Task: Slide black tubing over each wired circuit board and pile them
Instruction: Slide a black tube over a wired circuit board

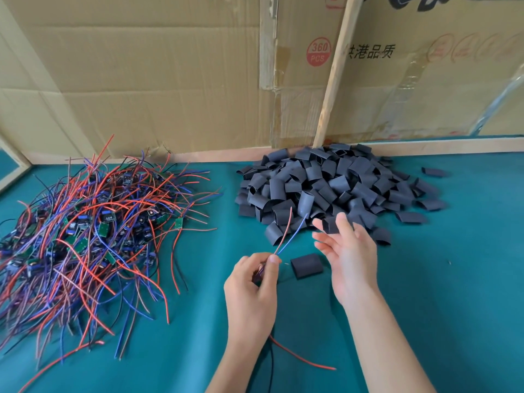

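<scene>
Left hand (252,282) pinches wires (286,236) | teal table (425,279) | cardboard wall (141,66), likely boxes

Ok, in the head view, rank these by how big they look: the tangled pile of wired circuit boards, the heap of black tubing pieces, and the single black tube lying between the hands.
1. Tangled pile of red, blue and black wired green circuit boards, though it lies nearer the camera.
2. Heap of black tubing pieces.
3. Single flat black tube, clearly smallest.

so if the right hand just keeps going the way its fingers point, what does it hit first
Most likely the near edge of the black tubing pile: the right hand is open, fingertips already level with its nearest pieces, though depth is unclear.
</scene>
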A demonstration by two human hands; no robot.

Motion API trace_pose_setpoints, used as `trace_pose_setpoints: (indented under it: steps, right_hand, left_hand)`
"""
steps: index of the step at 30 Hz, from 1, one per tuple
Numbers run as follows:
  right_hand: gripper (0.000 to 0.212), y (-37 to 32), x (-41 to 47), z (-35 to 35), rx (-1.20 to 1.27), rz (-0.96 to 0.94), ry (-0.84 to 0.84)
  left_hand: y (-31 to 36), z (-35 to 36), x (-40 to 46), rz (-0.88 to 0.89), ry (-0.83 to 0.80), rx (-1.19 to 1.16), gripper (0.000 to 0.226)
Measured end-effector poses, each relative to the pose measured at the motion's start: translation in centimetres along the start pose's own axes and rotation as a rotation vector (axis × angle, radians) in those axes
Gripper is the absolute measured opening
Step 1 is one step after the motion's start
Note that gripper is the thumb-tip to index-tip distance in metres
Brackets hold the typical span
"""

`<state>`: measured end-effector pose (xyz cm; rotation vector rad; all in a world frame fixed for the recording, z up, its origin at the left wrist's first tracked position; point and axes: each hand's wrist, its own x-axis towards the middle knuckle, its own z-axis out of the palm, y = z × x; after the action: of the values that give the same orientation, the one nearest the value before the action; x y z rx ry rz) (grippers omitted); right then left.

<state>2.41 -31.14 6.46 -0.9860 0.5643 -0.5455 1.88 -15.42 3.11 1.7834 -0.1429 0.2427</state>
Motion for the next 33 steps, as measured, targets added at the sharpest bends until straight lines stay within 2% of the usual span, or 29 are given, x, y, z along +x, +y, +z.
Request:
trace_pose_setpoints:
  steps: [6, 14, 19, 26, 33]
  right_hand:
    - [0.028, 0.2, -1.3, 1.4, 0.034, -0.018, -0.127]
    - [0.029, 0.0, -1.4, 1.3, 0.055, -0.040, -0.061]
    - [0.026, 0.6, -1.5, 1.5, -0.129, -0.122, -0.049]
    - [0.027, 0.5, -1.3, 1.3, -0.172, -0.112, 0.003]
    - [0.024, 0.2, -1.4, 1.3, -0.221, -0.083, -0.070]
  left_hand:
    - [0.1, 0.2, -0.1, 0.010, -0.025, 0.044, 0.024]
    - [0.0, 0.2, -0.1, -0.005, -0.028, 0.073, 0.026]
    - [0.0, 0.4, -0.1, 0.024, -0.043, 0.101, 0.024]
    - [0.1, 0.4, 0.0, 0.105, -0.065, 0.185, 0.014]
    - [0.2, 0.4, 0.1, 0.159, -0.068, 0.253, 0.011]
